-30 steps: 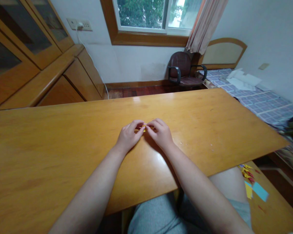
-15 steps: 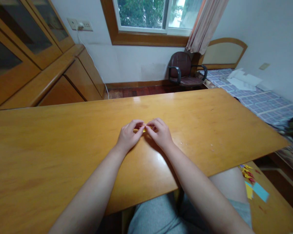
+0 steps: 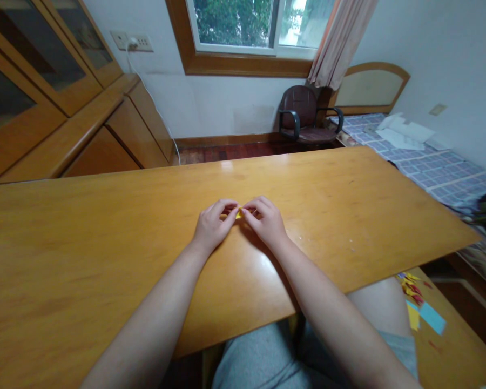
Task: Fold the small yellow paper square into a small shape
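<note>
A small piece of folded yellow paper [image 3: 238,214] is pinched between my two hands, just above the middle of the wooden table [image 3: 105,232]. My left hand [image 3: 214,222] closes on its left side, thumb and fingertips together. From the right, my right hand [image 3: 267,219] grips it the same way, and the thumbs almost meet. Most of the paper is hidden behind my fingers, so its full shape cannot be made out.
Tiny white scraps [image 3: 300,237] lie right of my right hand. Below the table's right edge, a lower wooden surface [image 3: 461,356] holds a pile of yellow and red folded pieces [image 3: 412,286], a blue sheet [image 3: 432,319] and a yellow sheet [image 3: 413,316]. An armchair [image 3: 302,113] stands beyond the table.
My fingers have shifted very slightly around the paper, and a little more of its yellow face shows between the thumbs. Both hands stay in the same place.
</note>
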`<state>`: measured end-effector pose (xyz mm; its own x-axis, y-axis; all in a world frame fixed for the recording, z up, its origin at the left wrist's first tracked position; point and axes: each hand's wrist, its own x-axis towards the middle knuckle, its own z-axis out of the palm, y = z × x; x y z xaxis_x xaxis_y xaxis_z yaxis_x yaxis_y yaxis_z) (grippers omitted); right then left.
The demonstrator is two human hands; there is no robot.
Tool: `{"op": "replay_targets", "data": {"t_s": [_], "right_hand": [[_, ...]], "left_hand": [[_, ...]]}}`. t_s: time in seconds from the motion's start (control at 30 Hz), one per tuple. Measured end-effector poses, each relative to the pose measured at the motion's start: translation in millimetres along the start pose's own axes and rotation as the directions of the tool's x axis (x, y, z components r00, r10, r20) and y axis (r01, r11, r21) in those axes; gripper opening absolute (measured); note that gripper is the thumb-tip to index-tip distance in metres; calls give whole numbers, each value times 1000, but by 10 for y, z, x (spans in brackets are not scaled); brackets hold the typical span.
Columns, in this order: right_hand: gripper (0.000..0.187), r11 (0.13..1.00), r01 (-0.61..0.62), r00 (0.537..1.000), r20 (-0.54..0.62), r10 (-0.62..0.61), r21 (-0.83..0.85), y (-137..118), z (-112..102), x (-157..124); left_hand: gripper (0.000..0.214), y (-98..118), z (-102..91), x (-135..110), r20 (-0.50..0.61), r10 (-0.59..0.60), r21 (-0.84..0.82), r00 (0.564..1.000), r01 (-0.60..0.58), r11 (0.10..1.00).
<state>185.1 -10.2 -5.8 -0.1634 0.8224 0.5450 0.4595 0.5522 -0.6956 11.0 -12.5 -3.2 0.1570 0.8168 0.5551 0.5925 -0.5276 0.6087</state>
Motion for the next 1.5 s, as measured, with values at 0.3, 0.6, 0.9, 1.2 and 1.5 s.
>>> {"op": "replay_targets", "data": {"t_s": [0.3, 0.6, 0.9, 1.2, 1.5], "right_hand": [[8, 1000, -26, 999, -30, 26, 0, 18, -8, 6], [10, 1000, -7, 1000, 7, 7, 0, 20, 4, -2], [9, 1000, -6, 999, -43, 5, -15, 2, -9, 7], [7, 998, -33, 999, -34, 35, 61, 16, -15, -1], [7, 995, 17, 998, -63, -11, 98, -9, -38, 8]], "left_hand": [[10, -6, -10, 19, -36, -50, -6, 998, 49, 999], [13, 1, -20, 17, -18, 20, 44, 1000, -19, 999], [12, -7, -17, 22, -28, -41, -2, 999, 41, 999], [13, 13, -25, 25, -85, -69, -23, 994, 67, 997], [12, 2, -54, 59, -28, 73, -79, 997, -75, 994]]}}
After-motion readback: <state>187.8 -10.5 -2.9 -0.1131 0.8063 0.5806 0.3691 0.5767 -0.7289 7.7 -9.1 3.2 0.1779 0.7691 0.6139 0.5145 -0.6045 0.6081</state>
